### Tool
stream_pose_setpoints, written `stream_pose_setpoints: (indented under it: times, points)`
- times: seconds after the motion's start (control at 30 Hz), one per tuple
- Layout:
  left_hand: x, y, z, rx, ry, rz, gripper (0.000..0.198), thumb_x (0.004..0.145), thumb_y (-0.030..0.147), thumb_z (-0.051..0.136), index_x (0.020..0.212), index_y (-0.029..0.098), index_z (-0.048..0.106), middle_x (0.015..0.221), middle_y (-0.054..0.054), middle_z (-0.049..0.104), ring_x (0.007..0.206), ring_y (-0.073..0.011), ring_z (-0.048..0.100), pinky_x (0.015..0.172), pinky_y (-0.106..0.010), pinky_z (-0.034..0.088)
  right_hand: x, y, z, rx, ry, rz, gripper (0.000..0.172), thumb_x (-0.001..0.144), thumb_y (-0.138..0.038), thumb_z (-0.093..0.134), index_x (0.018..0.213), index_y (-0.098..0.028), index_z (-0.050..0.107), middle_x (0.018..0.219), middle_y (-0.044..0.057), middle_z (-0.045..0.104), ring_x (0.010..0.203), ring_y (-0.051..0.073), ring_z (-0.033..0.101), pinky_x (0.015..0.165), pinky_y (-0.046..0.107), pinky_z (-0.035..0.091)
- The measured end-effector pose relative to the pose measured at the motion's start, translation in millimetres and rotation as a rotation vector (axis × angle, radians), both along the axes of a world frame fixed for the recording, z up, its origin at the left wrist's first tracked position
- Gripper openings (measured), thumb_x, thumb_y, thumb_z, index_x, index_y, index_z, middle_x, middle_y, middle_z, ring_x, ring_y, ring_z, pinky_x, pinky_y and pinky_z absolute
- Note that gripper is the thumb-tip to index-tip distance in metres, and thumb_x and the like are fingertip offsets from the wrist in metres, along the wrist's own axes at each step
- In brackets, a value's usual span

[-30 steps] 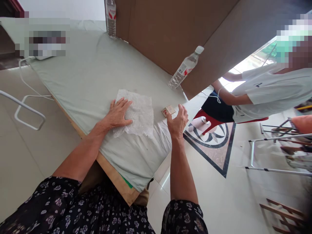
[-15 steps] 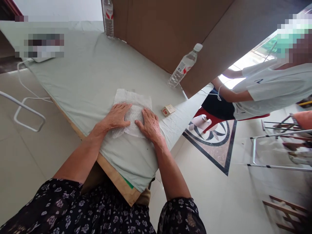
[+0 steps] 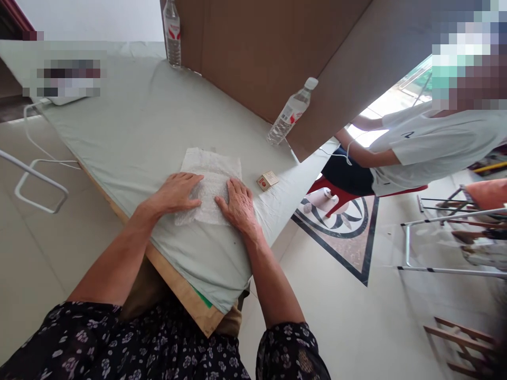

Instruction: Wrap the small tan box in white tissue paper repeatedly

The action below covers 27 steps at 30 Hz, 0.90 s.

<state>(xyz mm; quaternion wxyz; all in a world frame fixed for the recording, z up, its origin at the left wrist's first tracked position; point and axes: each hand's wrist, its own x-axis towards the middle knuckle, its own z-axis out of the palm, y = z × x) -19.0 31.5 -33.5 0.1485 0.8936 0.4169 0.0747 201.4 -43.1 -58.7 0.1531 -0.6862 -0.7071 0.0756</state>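
Note:
A sheet of white bubble wrap (image 3: 212, 169) lies flat on the pale green cloth of the table (image 3: 130, 126). My left hand (image 3: 178, 191) rests palm down on the sheet's left part, fingers stretched out. My right hand (image 3: 237, 203) presses flat on its right part, fingers spread. A small red and tan box (image 3: 267, 180) sits on the cloth just right of the sheet, a short way beyond my right hand.
Two clear water bottles stand against a big cardboard panel (image 3: 253, 53): one (image 3: 291, 111) at the right, one (image 3: 172, 32) at the back. A person in a white shirt (image 3: 428, 150) sits on a red stool beyond the table's right edge. A white cable (image 3: 35, 142) hangs off the left.
My right hand came down from the air near the small box onto the bubble wrap beside my left hand. The left hand stayed on the sheet.

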Motion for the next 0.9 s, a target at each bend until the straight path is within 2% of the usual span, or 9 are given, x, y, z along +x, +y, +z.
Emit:
stream_pose_setpoints:
  times: [0.13, 0.3, 0.47, 0.57, 0.63, 0.67, 0.77, 0.9]
  points:
    - [-14, 3, 4.1, -0.032, 0.044, -0.072, 0.077, 0.081, 0.037, 0.062, 0.153, 0.018, 0.046, 0.154, -0.016, 0.058, 0.144, -0.0363, 0.052, 0.122, -0.050, 0.039, 1, 1, 0.8, 0.003, 0.039, 0.013, 0.062, 0.104, -0.048, 0.054, 0.153, -0.011, 0.050, 0.164, 0.022, 0.046, 0.156, 0.033, 0.039, 0.128, 0.055, 0.028]
    - [4, -8, 6.8, 0.062, -0.077, 0.013, 0.060, 0.089, 0.032, 0.053, 0.147, 0.019, 0.052, 0.141, -0.015, 0.066, 0.137, -0.0334, 0.058, 0.118, -0.050, 0.043, 0, 1, 1.2, 0.015, 0.045, 0.004, 0.059, 0.103, -0.046, 0.057, 0.150, -0.011, 0.053, 0.163, 0.022, 0.048, 0.156, 0.032, 0.040, 0.128, 0.053, 0.029]
    - [14, -19, -7.7, -0.033, -0.096, 0.015, 0.080, 0.083, 0.039, 0.061, 0.156, 0.016, 0.040, 0.155, -0.018, 0.056, 0.145, -0.0364, 0.050, 0.122, -0.053, 0.037, 3, -2, 2.6, 0.089, 0.070, 0.004, 0.047, 0.102, -0.042, 0.057, 0.141, -0.016, 0.061, 0.158, 0.018, 0.055, 0.150, 0.032, 0.047, 0.124, 0.054, 0.034]
    - [7, -18, -15.2, -0.096, -0.148, 0.015, 0.089, 0.081, 0.042, 0.062, 0.161, 0.015, 0.031, 0.158, -0.019, 0.051, 0.150, -0.0369, 0.045, 0.125, -0.056, 0.033, 22, -4, 7.3, 0.261, 0.099, -0.130, 0.038, 0.099, -0.035, 0.058, 0.132, -0.020, 0.065, 0.158, 0.016, 0.054, 0.151, 0.034, 0.045, 0.123, 0.058, 0.032]
    - [4, -17, -17.2, -0.110, -0.185, 0.004, 0.092, 0.080, 0.041, 0.063, 0.162, 0.016, 0.030, 0.159, -0.019, 0.050, 0.150, -0.0371, 0.044, 0.126, -0.057, 0.031, 41, -2, 9.1, 0.381, 0.130, -0.304, 0.044, 0.094, -0.032, 0.059, 0.136, -0.019, 0.061, 0.161, 0.019, 0.049, 0.152, 0.036, 0.042, 0.122, 0.062, 0.032]
    - [3, -17, -17.6, -0.109, -0.197, 0.005, 0.093, 0.079, 0.040, 0.064, 0.162, 0.017, 0.029, 0.159, -0.019, 0.050, 0.150, -0.0372, 0.044, 0.126, -0.057, 0.031, 52, 0, 8.8, 0.415, 0.149, -0.382, 0.053, 0.090, -0.031, 0.061, 0.141, -0.018, 0.056, 0.162, 0.021, 0.046, 0.151, 0.037, 0.041, 0.121, 0.063, 0.032]
    - [4, -18, -17.2, -0.109, -0.207, 0.016, 0.095, 0.076, 0.039, 0.064, 0.162, 0.017, 0.030, 0.160, -0.019, 0.050, 0.150, -0.0378, 0.044, 0.126, -0.057, 0.031, 82, 9, 2.3, 0.384, 0.219, -0.539, 0.073, 0.080, -0.034, 0.067, 0.147, -0.015, 0.047, 0.157, 0.025, 0.049, 0.144, 0.041, 0.046, 0.115, 0.066, 0.036]
    - [6, -20, -15.9, -0.102, -0.205, 0.016, 0.093, 0.076, 0.038, 0.063, 0.161, 0.014, 0.031, 0.160, -0.021, 0.049, 0.150, -0.0380, 0.044, 0.126, -0.057, 0.030, 103, 15, -9.0, 0.278, 0.340, -0.597, 0.061, 0.076, -0.035, 0.067, 0.133, -0.014, 0.057, 0.130, 0.021, 0.070, 0.122, 0.036, 0.062, 0.109, 0.060, 0.043]
